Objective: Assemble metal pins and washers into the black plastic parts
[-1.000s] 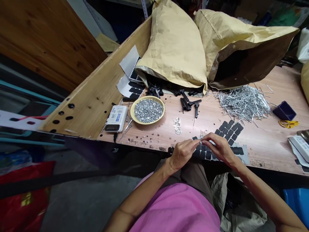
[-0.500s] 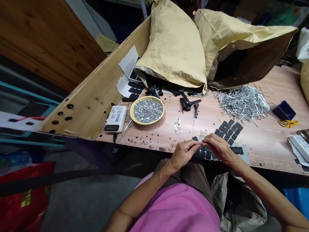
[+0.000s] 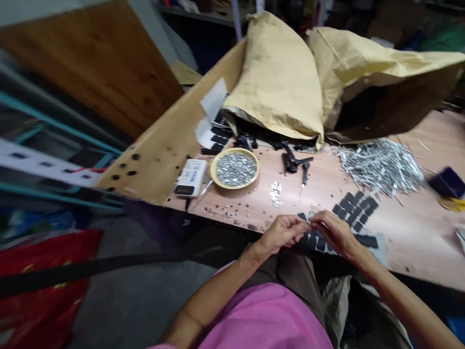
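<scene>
My left hand (image 3: pixel 285 232) and my right hand (image 3: pixel 334 231) meet at the table's front edge, fingers pinched together. Whatever sits between the fingertips is too small and blurred to name. Beneath and beside them lies a pale sheet (image 3: pixel 381 249) with black rounded pads (image 3: pixel 367 241); more black pads (image 3: pixel 354 208) are laid in rows just beyond. A small heap of flat silvery pieces (image 3: pixel 275 194) lies to the left of the hands. Farther back are several black plastic parts (image 3: pixel 289 162), one with a thin metal pin (image 3: pixel 304 173) pointing toward me.
A yellow bowl (image 3: pixel 214 178) full of small metal pieces stands left, beside a white device (image 3: pixel 191 177) with a cable. Large paper sacks (image 3: pixel 279 82) line the back. Right are a pile of metal pins (image 3: pixel 381 165) and a dark blue box (image 3: pixel 448 182). A wooden board (image 3: pixel 156 160) walls the left side.
The view has swung left, so everything sits farther right and a little lower. Both hands stay together at the table edge; the left fingers have shifted slightly.
</scene>
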The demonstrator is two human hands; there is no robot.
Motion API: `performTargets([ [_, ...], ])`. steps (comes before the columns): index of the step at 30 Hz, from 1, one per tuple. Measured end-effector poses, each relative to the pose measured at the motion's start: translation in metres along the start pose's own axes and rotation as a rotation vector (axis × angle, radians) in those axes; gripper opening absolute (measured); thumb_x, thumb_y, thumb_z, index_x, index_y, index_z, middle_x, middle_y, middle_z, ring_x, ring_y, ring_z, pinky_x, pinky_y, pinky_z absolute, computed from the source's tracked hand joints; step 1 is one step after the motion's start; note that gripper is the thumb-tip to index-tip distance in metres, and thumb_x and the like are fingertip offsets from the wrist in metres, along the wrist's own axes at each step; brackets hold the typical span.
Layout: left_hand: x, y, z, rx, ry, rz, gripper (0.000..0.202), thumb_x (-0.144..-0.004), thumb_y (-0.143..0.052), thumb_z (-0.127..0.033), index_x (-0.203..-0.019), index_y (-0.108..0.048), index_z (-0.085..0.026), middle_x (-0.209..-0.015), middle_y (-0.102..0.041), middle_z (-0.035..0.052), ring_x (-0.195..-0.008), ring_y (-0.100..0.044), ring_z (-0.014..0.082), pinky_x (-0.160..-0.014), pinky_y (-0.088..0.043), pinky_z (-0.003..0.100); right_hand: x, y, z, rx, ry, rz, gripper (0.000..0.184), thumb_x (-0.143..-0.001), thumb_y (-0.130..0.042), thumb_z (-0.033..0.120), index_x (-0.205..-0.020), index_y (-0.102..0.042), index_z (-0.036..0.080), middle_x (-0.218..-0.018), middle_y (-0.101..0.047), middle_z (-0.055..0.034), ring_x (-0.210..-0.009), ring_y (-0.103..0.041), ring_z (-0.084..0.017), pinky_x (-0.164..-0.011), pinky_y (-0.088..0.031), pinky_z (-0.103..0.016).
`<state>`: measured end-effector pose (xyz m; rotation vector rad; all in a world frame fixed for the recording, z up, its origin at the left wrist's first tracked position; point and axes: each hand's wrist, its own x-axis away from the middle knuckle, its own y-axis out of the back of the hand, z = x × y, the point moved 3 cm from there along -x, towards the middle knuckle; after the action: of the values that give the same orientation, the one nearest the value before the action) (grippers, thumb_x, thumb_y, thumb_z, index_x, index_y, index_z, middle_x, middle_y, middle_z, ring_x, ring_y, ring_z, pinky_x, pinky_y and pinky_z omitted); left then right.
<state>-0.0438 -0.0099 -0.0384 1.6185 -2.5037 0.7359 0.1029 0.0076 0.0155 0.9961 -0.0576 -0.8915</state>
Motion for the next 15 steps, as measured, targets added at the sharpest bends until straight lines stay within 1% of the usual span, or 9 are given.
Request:
performTargets([
  [2, 0.005, 0.002, 0.001, 0.290, 0.213, 0.166, 0.039, -0.069, -0.070, -0.049, -0.082, -0.065, -0.013, -0.050, -0.040, -0.0081, -0.036, -0.019, -0.0001, -0.037, -0.013, 0.017, -0.004, 0.008, 0.000, -0.015, -0.006, -0.021, 0.016, -0.094, -0.042, 0.026, -0.095, -0.058, 0.023, -0.077, -0.065, -0.0040, -0.069, -0.064, -0.016, -0.061, -0.052, -0.027],
  [3, 0.008, 0.007, 0.002, 0.399, 0.262, 0.202, 0.038, -0.066, -0.073, -0.046, -0.081, -0.064, -0.013, -0.050, -0.039, -0.0088, -0.036, -0.017, -0.0009, -0.038, -0.010, 0.016, -0.008, 0.013, -0.003, -0.009, -0.048, -0.061, 0.013, -0.093, -0.046, 0.026, -0.095, -0.058, 0.024, -0.076, -0.066, -0.0035, -0.067, -0.065, -0.016, -0.060, -0.053, -0.027],
  [5, 0.014, 0.022, 0.007, 0.531, 0.288, 0.174, 0.036, -0.063, -0.077, -0.042, -0.079, -0.063, -0.013, -0.050, -0.038, -0.0090, -0.036, -0.017, -0.0014, -0.039, -0.007, 0.016, -0.022, 0.018, -0.012, -0.011, -0.168, -0.136, 0.009, -0.089, -0.051, 0.029, -0.093, -0.058, 0.025, -0.074, -0.067, -0.0031, -0.064, -0.066, -0.018, -0.059, -0.054, -0.029],
  [7, 0.020, 0.036, 0.017, 0.577, 0.287, 0.080, 0.036, -0.061, -0.079, -0.040, -0.078, -0.063, -0.012, -0.050, -0.040, -0.0083, -0.036, -0.019, -0.0012, -0.039, -0.006, 0.017, -0.041, 0.009, -0.018, -0.047, -0.214, -0.137, 0.006, -0.086, -0.055, 0.031, -0.089, -0.058, 0.027, -0.073, -0.067, -0.0031, -0.062, -0.066, -0.020, -0.056, -0.055, -0.031],
  [9, 0.025, 0.044, 0.029, 0.576, 0.298, -0.001, 0.035, -0.062, -0.079, -0.039, -0.078, -0.063, -0.012, -0.050, -0.043, -0.0073, -0.035, -0.021, -0.0011, -0.039, -0.005, 0.018, -0.061, -0.019, -0.013, -0.119, -0.155, -0.073, 0.002, -0.083, -0.056, 0.030, -0.083, -0.057, 0.028, -0.070, -0.066, -0.0027, -0.058, -0.065, -0.021, -0.048, -0.053, -0.031],
  [11, 0.028, 0.045, 0.039, 0.549, 0.322, -0.059, 0.034, -0.062, -0.078, -0.040, -0.071, -0.060, -0.013, -0.047, -0.044, -0.0070, -0.033, -0.021, -0.0007, -0.038, -0.005, 0.019, -0.082, -0.063, -0.002, -0.178, -0.079, 0.014, 0.006, -0.083, -0.052, 0.025, -0.079, -0.056, 0.028, -0.066, -0.064, -0.0021, -0.055, -0.062, -0.021, -0.041, -0.049, -0.029],
  [12, 0.029, 0.043, 0.043, 0.529, 0.342, -0.079, 0.034, -0.062, -0.078, -0.040, -0.066, -0.057, -0.014, -0.045, -0.043, -0.0070, -0.032, -0.021, -0.0004, -0.038, -0.006, 0.020, -0.093, -0.087, 0.004, -0.191, -0.047, 0.061, 0.009, -0.083, -0.049, 0.023, -0.078, -0.056, 0.026, -0.065, -0.062, -0.0019, -0.054, -0.060, -0.019, -0.041, -0.047, -0.029],
  [13, 0.029, 0.041, 0.045, 0.507, 0.366, -0.098, 0.036, -0.061, -0.078, -0.041, -0.062, -0.053, -0.015, -0.043, -0.042, -0.0072, -0.031, -0.021, 0.0000, -0.038, -0.006, 0.020, -0.104, -0.111, 0.010, -0.166, -0.038, 0.123, 0.012, -0.083, -0.047, 0.020, -0.077, -0.056, 0.024, -0.067, -0.062, -0.0014, -0.055, -0.060, -0.018, -0.045, -0.048, -0.028],
  [15, 0.030, 0.037, 0.045, 0.477, 0.392, -0.122, 0.040, -0.059, -0.078, -0.043, -0.059, -0.049, -0.016, -0.041, -0.042, -0.0076, -0.030, -0.021, 0.0002, -0.038, -0.006, 0.020, -0.129, -0.151, 0.020, -0.071, -0.034, 0.201, 0.018, -0.085, -0.045, 0.018, -0.072, -0.058, 0.020, -0.065, -0.061, -0.0014, -0.053, -0.057, -0.016, -0.047, -0.046, -0.026],
])
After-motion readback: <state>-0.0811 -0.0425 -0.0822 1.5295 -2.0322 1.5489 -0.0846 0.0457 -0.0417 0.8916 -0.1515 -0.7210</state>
